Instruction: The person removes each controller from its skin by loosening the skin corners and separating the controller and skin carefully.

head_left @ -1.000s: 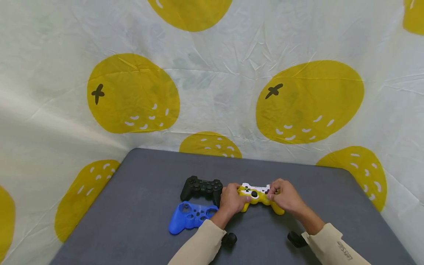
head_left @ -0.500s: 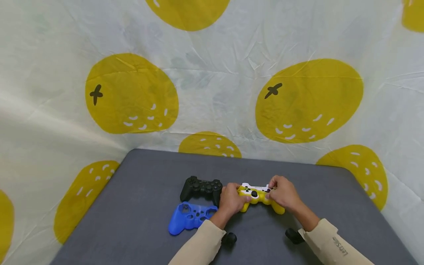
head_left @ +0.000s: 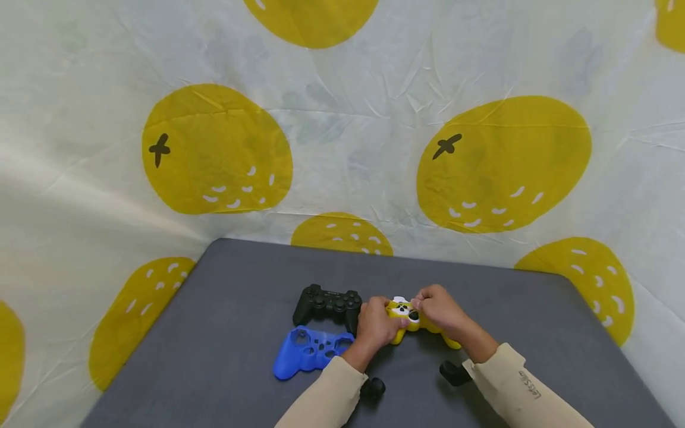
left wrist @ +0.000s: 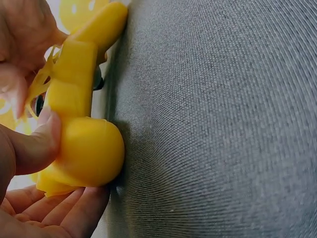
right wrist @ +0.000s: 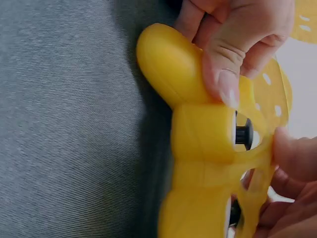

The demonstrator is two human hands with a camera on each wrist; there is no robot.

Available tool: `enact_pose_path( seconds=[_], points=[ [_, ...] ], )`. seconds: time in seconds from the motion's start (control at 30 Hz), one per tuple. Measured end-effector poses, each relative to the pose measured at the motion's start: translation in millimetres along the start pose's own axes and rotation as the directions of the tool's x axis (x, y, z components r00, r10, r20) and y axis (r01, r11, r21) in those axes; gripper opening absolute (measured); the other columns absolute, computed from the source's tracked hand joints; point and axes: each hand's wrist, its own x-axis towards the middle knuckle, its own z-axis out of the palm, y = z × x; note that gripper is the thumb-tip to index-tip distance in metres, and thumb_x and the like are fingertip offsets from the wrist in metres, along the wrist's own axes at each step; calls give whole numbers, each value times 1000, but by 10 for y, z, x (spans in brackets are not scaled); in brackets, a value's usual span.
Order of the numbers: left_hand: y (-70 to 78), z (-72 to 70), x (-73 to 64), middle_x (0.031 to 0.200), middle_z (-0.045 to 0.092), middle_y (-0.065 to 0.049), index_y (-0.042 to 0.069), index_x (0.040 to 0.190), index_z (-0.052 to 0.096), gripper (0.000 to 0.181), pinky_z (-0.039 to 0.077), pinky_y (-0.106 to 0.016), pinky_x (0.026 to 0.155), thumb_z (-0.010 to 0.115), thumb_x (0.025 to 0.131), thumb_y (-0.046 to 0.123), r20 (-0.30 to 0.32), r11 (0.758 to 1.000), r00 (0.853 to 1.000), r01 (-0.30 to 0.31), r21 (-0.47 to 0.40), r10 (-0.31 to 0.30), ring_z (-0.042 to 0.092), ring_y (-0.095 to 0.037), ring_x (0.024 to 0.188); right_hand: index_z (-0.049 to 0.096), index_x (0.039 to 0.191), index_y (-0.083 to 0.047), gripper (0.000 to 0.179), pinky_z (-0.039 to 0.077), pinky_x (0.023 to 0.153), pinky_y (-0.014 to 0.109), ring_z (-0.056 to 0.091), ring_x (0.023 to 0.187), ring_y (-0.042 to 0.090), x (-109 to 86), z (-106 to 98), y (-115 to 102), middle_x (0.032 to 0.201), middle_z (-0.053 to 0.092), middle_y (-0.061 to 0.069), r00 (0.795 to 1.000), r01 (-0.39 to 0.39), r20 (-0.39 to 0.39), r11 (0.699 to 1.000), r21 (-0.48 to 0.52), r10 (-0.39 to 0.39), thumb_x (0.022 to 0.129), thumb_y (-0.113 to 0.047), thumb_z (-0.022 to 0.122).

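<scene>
A white game controller (head_left: 399, 299) sits partly inside a yellow silicone cover (right wrist: 200, 134) with cut-out holes. My left hand (head_left: 377, 326) grips its left handle, thumb on top and fingers beneath, as the left wrist view shows. Near the controller's middle, my right hand (head_left: 441, 309) pinches the upper edge of the cover, which stands stretched away from the front in the right wrist view. A black thumbstick (right wrist: 243, 135) pokes toward one of the holes. The right hand hides the controller's right face in the head view.
A black game controller (head_left: 327, 302) lies just left of my left hand. In front of it is a blue silicone controller cover (head_left: 307, 352), partly behind my left wrist. All rest on a grey table (head_left: 230, 309) backed by a white curtain (head_left: 353, 160) with yellow fruit prints.
My right hand has moved left, from the controller's right side toward its middle, with the cover edge between its fingers. The left hand keeps its grip in nearly the same place.
</scene>
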Motion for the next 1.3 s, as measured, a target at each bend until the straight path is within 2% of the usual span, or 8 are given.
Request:
enact_pose_path(
  seconds=[0.17, 0.37, 0.57, 0.73, 0.9, 1.0, 1.2, 1.3],
  points=[
    [5, 11, -9, 96, 78, -8, 4, 114, 78, 48, 56, -30, 68, 94, 77, 30, -24, 1000, 1000, -11, 8, 11, 67, -17, 75, 69, 86, 10, 19, 41, 61, 27, 48, 71, 19, -48, -31, 68, 79, 58, 6, 997, 59, 47, 989, 139, -66, 98, 0, 59],
    [7, 3, -24, 97, 78, -10, 3, 114, 77, 49, 54, -29, 67, 94, 76, 30, -49, 1000, 999, -16, 14, 17, 67, -18, 75, 68, 75, 10, 9, 44, 62, 25, 51, 74, 17, -105, -8, 136, 83, 63, 10, 974, 214, 59, 973, 89, -219, 84, 8, 71],
    [19, -2, -32, 99, 78, -11, 2, 116, 76, 52, 56, -30, 68, 94, 77, 30, -48, 999, 998, -34, 9, 35, 68, -20, 78, 67, 68, 1, 13, 44, 55, 30, 53, 63, 20, -93, 44, 58, 68, 63, 6, 994, 57, -88, 998, -36, -60, 74, 5, 77],
    [14, 3, -48, 106, 79, -11, 5, 118, 76, 52, 56, -32, 76, 96, 74, 26, -56, 994, 993, -104, 28, 106, 70, -24, 86, 59, 86, -2, 31, 43, 62, 32, 54, 73, 24, -99, 7, 56, 81, 59, 10, 988, -21, -152, 995, -99, 5, 74, -7, 87],
    [-11, 15, -54, 112, 79, -8, 7, 115, 77, 57, 58, -34, 88, 100, 63, 14, -48, 980, 980, -191, 51, 193, 71, -25, 97, 62, 117, 0, 48, 53, 86, 48, 59, 106, 37, -195, -168, 221, 125, 61, 22, 989, 79, -112, 988, -132, -94, 79, -14, 88],
    [-33, 30, -61, 115, 77, -6, 8, 112, 78, 57, 58, -38, 95, 101, 60, 11, -55, 974, 974, -216, 70, 220, 71, -26, 103, 61, 128, 1, 61, 50, 97, 60, 56, 118, 42, -263, -278, 403, 137, 56, 26, 976, 179, -81, 961, -210, -200, 75, -8, 90],
    [-78, 45, -53, 113, 67, -3, 11, 105, 79, 51, 59, -38, 92, 102, 61, 15, -92, 976, 973, -204, 72, 210, 67, -25, 103, 60, 110, -5, 66, 50, 78, 39, 54, 89, 21, -259, -313, 692, 106, 59, 10, 938, 292, -59, 868, -402, -343, 58, -8, 101],
    [-82, 44, -47, 110, 66, -1, 13, 102, 78, 48, 59, -36, 90, 103, 60, 17, -93, 970, 967, -230, 76, 236, 67, -23, 100, 59, 99, -10, 61, 42, 69, 30, 47, 79, 16, -253, -339, 727, 92, 55, 2, 930, 287, -95, 862, -419, -356, 56, -9, 102]
  ],
)
